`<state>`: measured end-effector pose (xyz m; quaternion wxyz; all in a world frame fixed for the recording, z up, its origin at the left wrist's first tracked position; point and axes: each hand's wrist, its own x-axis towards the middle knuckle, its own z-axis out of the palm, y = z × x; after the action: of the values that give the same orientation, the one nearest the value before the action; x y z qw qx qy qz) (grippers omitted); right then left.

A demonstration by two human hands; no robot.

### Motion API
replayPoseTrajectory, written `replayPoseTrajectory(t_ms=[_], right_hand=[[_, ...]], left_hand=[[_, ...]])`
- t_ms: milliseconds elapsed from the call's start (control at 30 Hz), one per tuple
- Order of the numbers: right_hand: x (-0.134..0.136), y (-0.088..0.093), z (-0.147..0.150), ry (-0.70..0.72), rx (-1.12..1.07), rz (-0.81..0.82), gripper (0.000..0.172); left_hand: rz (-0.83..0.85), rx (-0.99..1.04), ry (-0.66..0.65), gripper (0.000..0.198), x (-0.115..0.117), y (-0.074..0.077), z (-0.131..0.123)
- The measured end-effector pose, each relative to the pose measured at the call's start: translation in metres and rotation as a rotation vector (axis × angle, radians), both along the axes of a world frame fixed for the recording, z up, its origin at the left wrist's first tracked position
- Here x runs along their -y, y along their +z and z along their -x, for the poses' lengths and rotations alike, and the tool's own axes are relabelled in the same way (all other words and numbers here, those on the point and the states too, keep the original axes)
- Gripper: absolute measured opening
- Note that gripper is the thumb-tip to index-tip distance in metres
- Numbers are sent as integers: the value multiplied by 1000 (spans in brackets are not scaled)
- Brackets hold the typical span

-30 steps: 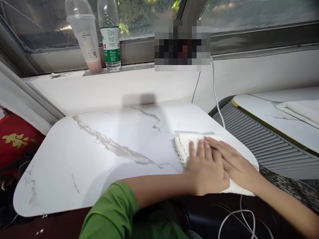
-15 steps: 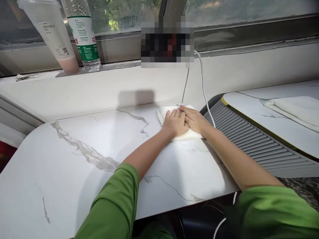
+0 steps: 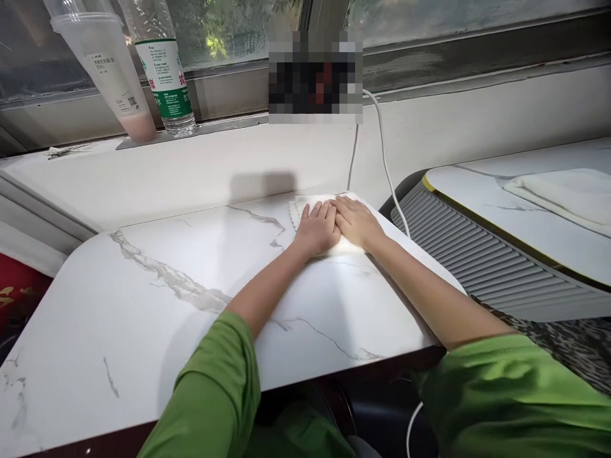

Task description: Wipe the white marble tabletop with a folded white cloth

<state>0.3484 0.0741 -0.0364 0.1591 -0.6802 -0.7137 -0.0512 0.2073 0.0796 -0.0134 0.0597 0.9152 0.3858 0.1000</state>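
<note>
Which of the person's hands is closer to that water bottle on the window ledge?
Left. The left hand lies flat on the white cloth, on the side toward the water bottle; the right hand presses beside it, farther away.

You are seated in what looks like a café or small eatery by a window: a white marble-patterned table [image 3: 143, 305] stands against the pale sill [image 3: 200, 165], a second like table [image 3: 534, 210] stands alongside, and a lidded plastic drink cup [image 3: 107, 70] and green-labelled water bottle [image 3: 165, 76] stand on the ledge.

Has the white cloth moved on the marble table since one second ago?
Yes. The white cloth went from the table's near right edge to its far edge, under both hands, toward the windowsill.
</note>
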Motion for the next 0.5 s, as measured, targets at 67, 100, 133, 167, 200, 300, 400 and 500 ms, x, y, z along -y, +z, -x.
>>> replayPoseTrajectory(t_ms=[67, 100, 133, 167, 200, 300, 400, 500], right_hand=[[24, 0, 13, 11, -2, -5, 52], [36, -1, 20, 11, -6, -12, 52], [47, -1, 27, 4, -11, -23, 52], [57, -1, 34, -10, -17, -35, 51], [65, 0, 41, -29, -21, -47, 51], [80, 3, 67, -84, -29, -59, 52], [83, 8, 102, -129, -63, -51, 52], [79, 14, 148, -91, -115, -35, 52]], left_hand=[[-8, -3, -13, 55, 22, 1, 14], [-9, -6, -25, 55, 32, 2, 22], [-7, -11, -44, 55, 41, 2, 28], [-4, -17, -67, 55, 48, 3, 35], [2, -26, -93, 55, 53, 4, 42], [26, -57, -154, 56, 58, 8, 63], [41, -81, -173, 55, 56, 13, 92], [41, -103, -128, 56, 56, 15, 136]])
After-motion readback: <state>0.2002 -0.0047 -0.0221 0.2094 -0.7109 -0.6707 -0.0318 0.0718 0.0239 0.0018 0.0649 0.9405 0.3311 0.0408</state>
